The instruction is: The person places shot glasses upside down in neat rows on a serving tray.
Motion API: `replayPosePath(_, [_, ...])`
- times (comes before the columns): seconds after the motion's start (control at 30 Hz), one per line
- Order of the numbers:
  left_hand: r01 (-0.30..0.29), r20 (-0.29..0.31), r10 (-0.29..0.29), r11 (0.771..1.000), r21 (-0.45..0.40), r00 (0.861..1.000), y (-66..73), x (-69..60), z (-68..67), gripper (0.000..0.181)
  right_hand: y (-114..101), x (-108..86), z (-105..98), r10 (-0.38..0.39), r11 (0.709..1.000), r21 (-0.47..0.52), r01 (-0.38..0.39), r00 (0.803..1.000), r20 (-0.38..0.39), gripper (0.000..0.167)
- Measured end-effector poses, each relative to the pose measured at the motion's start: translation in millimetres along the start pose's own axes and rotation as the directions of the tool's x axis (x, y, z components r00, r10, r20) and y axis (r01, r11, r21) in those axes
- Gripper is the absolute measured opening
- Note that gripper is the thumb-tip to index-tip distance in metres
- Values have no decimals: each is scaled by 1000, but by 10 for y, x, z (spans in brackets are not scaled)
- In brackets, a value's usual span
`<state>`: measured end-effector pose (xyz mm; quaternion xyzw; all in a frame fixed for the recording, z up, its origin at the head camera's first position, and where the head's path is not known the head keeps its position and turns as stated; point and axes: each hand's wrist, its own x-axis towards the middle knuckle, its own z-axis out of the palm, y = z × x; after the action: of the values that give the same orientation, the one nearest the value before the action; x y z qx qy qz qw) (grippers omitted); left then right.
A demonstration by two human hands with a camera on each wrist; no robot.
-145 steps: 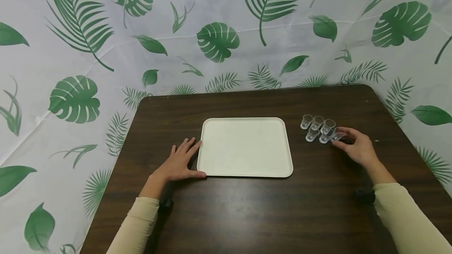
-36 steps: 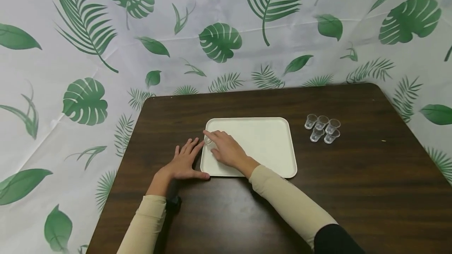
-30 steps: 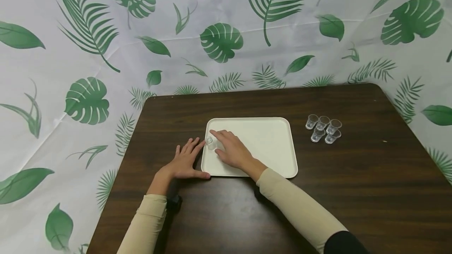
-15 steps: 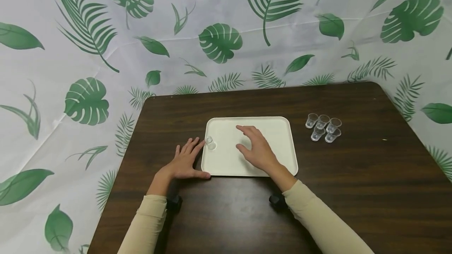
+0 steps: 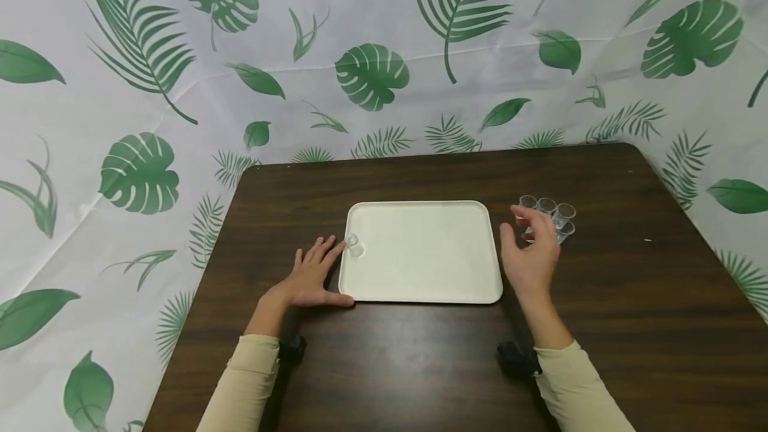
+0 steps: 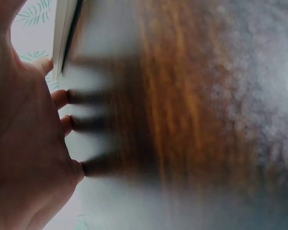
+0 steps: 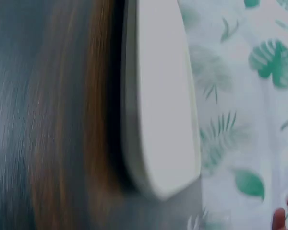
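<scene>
A small clear plastic cup (image 5: 354, 244) stands near the left edge of the cream tray (image 5: 420, 252). My left hand (image 5: 309, 282) lies with spread fingers at the tray's left side, its index fingertip and thumb touching the rim. In the left wrist view the palm of that left hand (image 6: 29, 129) shows beside the tray's edge (image 6: 62, 38). My right hand (image 5: 533, 252) is in the air just right of the tray, thumb and fingers apart, holding nothing. Behind it sit several clear cups (image 5: 564, 213), partly hidden by the hand.
The dark wooden table (image 5: 408, 365) carries the tray in its middle. A white leaf-print cloth (image 5: 300, 105) hangs behind and at both sides. A tiny pale speck (image 5: 647, 240) lies on the table at the right.
My right hand took one cup from the group, set it on the tray's left side, let go and swung back right to the remaining cups. The left hand has stayed at the tray.
</scene>
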<state>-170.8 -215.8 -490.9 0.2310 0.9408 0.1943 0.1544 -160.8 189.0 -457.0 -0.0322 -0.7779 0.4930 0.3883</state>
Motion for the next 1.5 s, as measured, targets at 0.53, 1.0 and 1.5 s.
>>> replayPosePath(0.53, [5, 8, -5, 1000, 12, 1000, -1, -29, 23, 118, 701, 209, -582, 526, 841, -101, -531, 847, -77, 48])
replayPosePath(1.0, [-80, -25, 80, 997, 6, 996, -196, -147, 47, 115, 781, 53, -771, 617, 768, -348, -537, 767, 179, 54])
replayPosePath(1.5, [-51, -1, 51, 999, 9, 999, -207, -151, 60, 117, 788, 35, -781, 607, 746, -466, -476, 774, 181, 47])
